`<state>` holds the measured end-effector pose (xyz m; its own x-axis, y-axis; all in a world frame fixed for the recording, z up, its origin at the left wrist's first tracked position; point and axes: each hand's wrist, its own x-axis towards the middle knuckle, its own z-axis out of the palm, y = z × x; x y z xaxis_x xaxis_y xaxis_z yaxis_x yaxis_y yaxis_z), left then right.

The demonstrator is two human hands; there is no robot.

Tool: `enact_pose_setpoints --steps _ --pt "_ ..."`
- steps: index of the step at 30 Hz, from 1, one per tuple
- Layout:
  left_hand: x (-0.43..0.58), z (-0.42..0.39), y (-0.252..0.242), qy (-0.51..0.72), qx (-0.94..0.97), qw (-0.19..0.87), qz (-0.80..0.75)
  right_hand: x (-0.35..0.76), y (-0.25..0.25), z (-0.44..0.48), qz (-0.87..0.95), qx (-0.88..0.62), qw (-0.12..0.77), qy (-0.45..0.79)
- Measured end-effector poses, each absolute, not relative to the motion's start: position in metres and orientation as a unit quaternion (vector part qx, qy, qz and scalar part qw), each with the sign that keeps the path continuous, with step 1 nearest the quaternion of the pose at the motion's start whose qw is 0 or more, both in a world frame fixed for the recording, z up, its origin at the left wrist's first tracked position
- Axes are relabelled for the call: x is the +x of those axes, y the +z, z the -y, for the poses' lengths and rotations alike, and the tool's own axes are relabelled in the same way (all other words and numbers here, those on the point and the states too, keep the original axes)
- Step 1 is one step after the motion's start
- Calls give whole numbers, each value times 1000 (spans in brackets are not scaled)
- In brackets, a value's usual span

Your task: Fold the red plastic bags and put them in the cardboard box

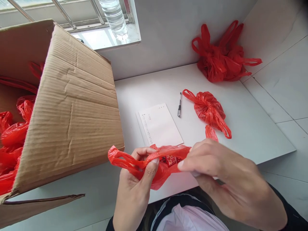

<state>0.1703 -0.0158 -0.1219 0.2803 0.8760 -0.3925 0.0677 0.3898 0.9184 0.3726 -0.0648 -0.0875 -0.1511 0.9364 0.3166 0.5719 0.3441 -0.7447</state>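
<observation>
Between my hands a red plastic bag [161, 175] is held up over the table's front edge, its mouth partly open. Inside it a small red printed packet [171, 160] shows. My left hand [138, 184] grips the bag's left side between thumb and fingers, and one handle loop sticks out to the left. At the right side, my right hand [214, 170] pinches the rim; part of the other handle pokes up behind its knuckles. Beyond the hands lie a knotted red bag [209, 107], a black-capped pen [179, 105] and a pad of paper [161, 123] with small writing.
A large open cardboard box [79, 106] on the left holds several red bags [15, 134]. More tied red bags [221, 61] are heaped in the back right corner of the white table [247, 131]. A clear water bottle [114, 16] stands on the window sill.
</observation>
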Motion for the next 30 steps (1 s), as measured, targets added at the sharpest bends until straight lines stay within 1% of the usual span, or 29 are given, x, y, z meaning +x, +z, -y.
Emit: enact_pose_setpoints --steps 1,2,5,6,7,9,12,14,16,19,22,23,25,27,28,30 --pt "172 15 -122 310 451 663 -511 370 -89 64 735 -513 362 257" --pt "173 15 -122 314 444 666 -510 369 -92 64 749 -516 315 271" --pt "174 16 -124 332 417 674 -512 369 -106 66 767 -561 128 284" --pt "174 17 -126 339 405 677 -512 371 -111 68 764 -571 84 289" --pt "174 18 -127 347 391 680 -514 373 -114 71 761 -577 60 290" --pt "174 19 -129 368 360 681 -521 377 -117 77 767 -587 60 252" --pt "176 19 -130 398 323 673 -533 383 -115 85 788 -601 90 105" --pt "178 18 -129 406 312 672 -535 385 -111 88 791 -604 88 43" --pt "180 18 -127 405 309 670 -539 382 -106 89 794 -602 76 47" --pt "182 20 -127 394 304 687 -530 372 -102 83 810 -576 71 87" --pt "185 24 -127 393 296 703 -514 355 -108 69 826 -548 72 113" --pt "185 25 -127 396 297 698 -516 350 -113 63 826 -546 50 134" --pt "186 26 -129 400 295 681 -538 342 -127 49 813 -552 -25 183" --pt "186 27 -132 402 280 666 -563 337 -143 37 795 -565 -83 205" --pt "186 26 -134 403 271 662 -571 335 -151 32 790 -572 -92 200" --pt "186 24 -138 407 260 665 -569 334 -165 25 793 -576 -82 180"
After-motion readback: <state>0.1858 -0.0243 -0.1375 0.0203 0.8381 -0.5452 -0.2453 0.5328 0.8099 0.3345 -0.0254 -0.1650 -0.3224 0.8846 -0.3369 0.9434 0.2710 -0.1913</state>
